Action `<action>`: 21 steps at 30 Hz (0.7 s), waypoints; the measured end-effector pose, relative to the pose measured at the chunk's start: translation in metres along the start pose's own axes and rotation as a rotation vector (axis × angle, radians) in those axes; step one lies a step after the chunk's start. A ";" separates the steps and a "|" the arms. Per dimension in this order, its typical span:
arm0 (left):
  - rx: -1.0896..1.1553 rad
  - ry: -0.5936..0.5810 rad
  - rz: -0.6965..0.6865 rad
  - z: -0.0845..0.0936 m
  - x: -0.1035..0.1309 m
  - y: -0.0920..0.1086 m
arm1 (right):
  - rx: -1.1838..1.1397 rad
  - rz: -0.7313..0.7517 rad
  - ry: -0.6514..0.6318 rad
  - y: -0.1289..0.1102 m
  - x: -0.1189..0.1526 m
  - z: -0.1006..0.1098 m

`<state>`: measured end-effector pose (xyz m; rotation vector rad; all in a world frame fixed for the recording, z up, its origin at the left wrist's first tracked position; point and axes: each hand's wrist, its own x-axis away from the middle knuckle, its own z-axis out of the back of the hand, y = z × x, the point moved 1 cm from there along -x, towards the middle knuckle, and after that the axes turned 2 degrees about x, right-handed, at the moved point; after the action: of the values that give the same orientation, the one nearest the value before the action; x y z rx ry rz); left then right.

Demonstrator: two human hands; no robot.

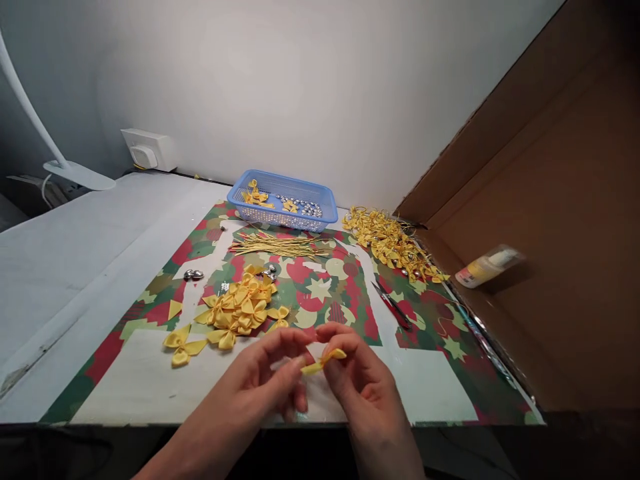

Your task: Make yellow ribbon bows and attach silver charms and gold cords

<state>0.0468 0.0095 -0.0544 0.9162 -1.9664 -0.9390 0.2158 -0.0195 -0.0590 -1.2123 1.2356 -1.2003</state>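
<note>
A yellow ribbon bow (336, 355) is pinched between the thumb and fingers of my right hand (367, 383), just above the front of the table. My left hand (270, 373) is closed at the other side of the same bow, its thumb and fingers at a ribbon tail. Whatever lies deeper inside its fingers is hidden. Ahead and to the left sits a pile of yellow ribbon bows (245, 303), with a few more bows lying loose beside it. Small silver bells (193, 275) rest left of the pile, and more shiny silver pieces (271, 272) are behind it.
Behind the pile lies a bundle of gold cords (280, 245). A blue basket (285, 179) holds bows and silver pieces. At right are finished corded bows (393, 243), black-and-red snips (393, 307) and a glue-like bottle (487, 267) leaning by the cardboard wall (545, 220). A lamp (80, 175) stands far left.
</note>
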 end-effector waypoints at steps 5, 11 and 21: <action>-0.268 0.156 -0.225 0.016 0.003 0.013 | 0.240 -0.040 -0.124 -0.017 -0.001 0.001; -0.224 0.015 -0.141 0.012 0.003 0.012 | 0.316 -0.005 -0.134 -0.023 -0.001 -0.005; -0.002 0.160 -0.114 0.014 0.011 -0.001 | -0.103 -0.148 -0.125 -0.002 0.007 -0.020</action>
<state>0.0305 0.0044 -0.0575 1.0783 -1.7932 -0.9019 0.1958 -0.0267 -0.0564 -1.4536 1.1423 -1.1597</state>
